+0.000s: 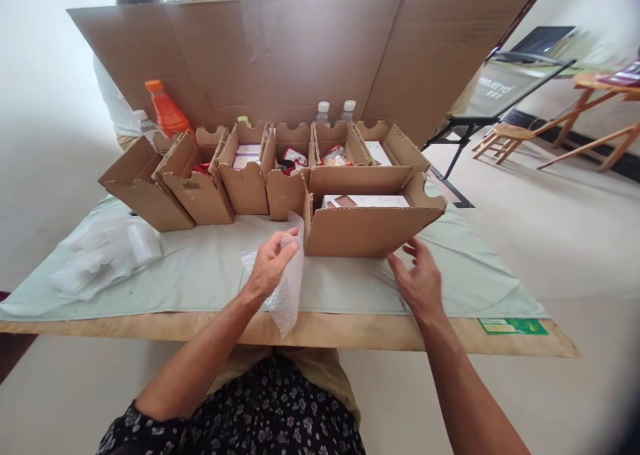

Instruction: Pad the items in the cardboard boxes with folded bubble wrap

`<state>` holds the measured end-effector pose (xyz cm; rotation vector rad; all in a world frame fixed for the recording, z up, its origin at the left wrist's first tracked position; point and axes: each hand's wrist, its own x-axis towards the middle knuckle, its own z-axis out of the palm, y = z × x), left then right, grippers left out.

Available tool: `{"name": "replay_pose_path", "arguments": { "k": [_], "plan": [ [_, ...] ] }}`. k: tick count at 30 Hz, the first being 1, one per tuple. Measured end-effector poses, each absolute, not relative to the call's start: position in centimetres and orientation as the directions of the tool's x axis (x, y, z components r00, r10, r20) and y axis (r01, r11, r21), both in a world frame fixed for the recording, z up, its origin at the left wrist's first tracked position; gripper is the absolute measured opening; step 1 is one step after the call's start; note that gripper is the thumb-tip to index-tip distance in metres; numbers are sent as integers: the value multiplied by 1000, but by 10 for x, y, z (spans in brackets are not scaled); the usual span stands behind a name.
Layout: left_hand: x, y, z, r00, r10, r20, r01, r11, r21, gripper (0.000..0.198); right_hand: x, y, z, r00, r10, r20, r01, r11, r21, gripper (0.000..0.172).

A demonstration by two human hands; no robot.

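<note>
My left hand (273,261) pinches a sheet of bubble wrap (290,295), which hangs down past the table's front edge. Near the lower right corner of a wide cardboard box (365,231) is my right hand (417,275), its thumb and fingers apart and holding nothing; whether a fingertip touches the box I cannot tell. A white carton (370,201) lies inside that wide box. Behind and to the left stands a row of narrower cardboard boxes (245,191) with packets and cartons in them. The leftmost cardboard box (150,198) leans outward.
Crumpled bubble wrap (107,255) lies at the table's left. A tall cardboard panel (280,55) stands behind the boxes, with an orange bottle (167,111) and clear bottles (323,113) before it. A pale cloth (200,268) covers the table. A folding chair (495,95) stands right.
</note>
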<state>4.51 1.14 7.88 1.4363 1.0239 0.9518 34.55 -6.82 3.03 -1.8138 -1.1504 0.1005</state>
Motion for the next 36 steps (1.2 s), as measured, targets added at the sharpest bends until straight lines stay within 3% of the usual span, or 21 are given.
{"name": "replay_pose_path", "arguments": {
  "k": [2, 4, 6, 8, 10, 13, 16, 19, 22, 24, 27, 30, 33, 36],
  "plan": [
    [23, 6, 91, 282, 959, -35, 42, 24, 999, 28, 324, -89, 46, 513, 714, 476, 705, -34, -708, 57],
    [3, -1, 109, 318, 943, -93, 22, 91, 996, 29, 299, -100, 65, 352, 798, 489, 694, 128, -708, 62],
    [-10, -8, 133, 400, 904, -150, 37, 147, 988, 29, 273, -93, 85, 96, 877, 471, 589, 331, -737, 81],
    [-20, -16, 157, 451, 874, -181, 67, 169, 983, 30, 250, -74, 104, -140, 870, 472, 450, 480, -753, 98],
    [-33, -26, 181, 437, 882, -174, 90, 150, 985, 29, 231, -52, 119, -327, 837, 440, 372, 541, -754, 84],
    [-63, -37, 207, 324, 937, -129, 133, 90, 987, 23, 214, -36, 136, -507, 802, 317, 338, 523, -783, 37],
    [-96, -32, 213, 229, 973, 13, 196, -59, 979, 18, 209, -30, 143, -476, 841, 258, 282, 424, -861, 33],
    [-117, 2, 183, 216, 963, 159, 236, -209, 949, 18, 200, -11, 131, -357, 910, 212, 375, 348, -859, 28],
    [-124, 46, 125, 207, 970, 126, 347, -193, 918, 16, 182, 16, 96, -268, 953, 144, 605, 283, -744, 24],
    [-127, 63, 86, 136, 989, 61, 473, -119, 873, 16, 172, 25, 71, -213, 969, 126, 755, 245, -608, 40],
    [-130, 57, 46, 52, 977, 206, 618, -193, 762, 45, 164, 16, 48, -198, 947, 255, 863, 291, -412, 63],
    [-128, 25, 30, 250, 891, 379, 760, -423, 493, 57, 157, 0, 42, -260, 891, 373, 874, 382, -302, 64],
    [-118, -1, 19, 501, 830, 246, 775, -556, 298, 54, 145, -2, 33, -452, 849, 274, 818, 517, -252, 57],
    [-111, -7, 8, 572, 818, 68, 786, -569, 242, 55, 150, 0, 17, -544, 829, 131, 793, 559, -243, 51]
  ]
}}
